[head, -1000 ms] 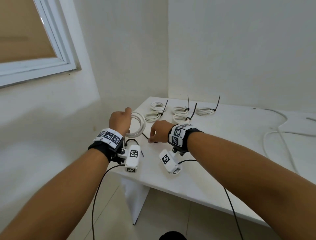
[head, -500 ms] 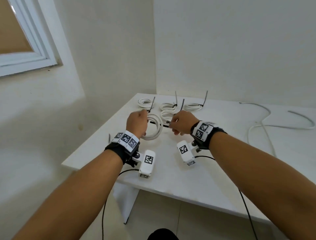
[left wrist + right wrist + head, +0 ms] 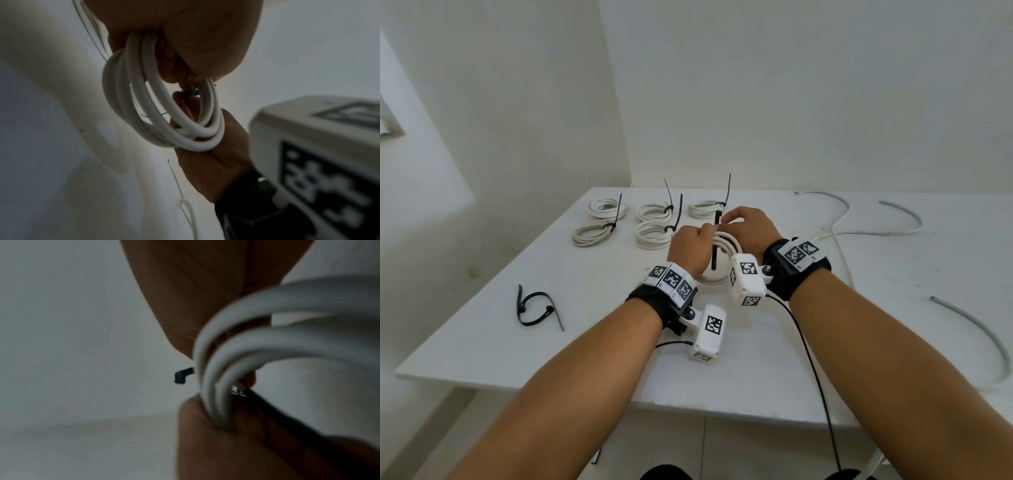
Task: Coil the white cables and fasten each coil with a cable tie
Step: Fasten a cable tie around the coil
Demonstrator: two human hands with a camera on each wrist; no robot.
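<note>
White cable coil (image 3: 726,240) was gripped by the left hand (image 3: 690,248) while the black cable tie (image 3: 715,240), pinched by the right hand (image 3: 748,228), probably needed its tail threaded squarely.

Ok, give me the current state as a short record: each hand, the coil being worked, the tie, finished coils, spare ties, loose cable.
left hand: grips the white round cable coil, held above the white table
right hand: pinches the black plastic cable tie at the coil
tie state: crosses the coil; closed or not, cannot tell
finished coils: five, tied, at the far left of the table
spare black ties: near left edge
loose white cable: uncoiled, on the right
</note>
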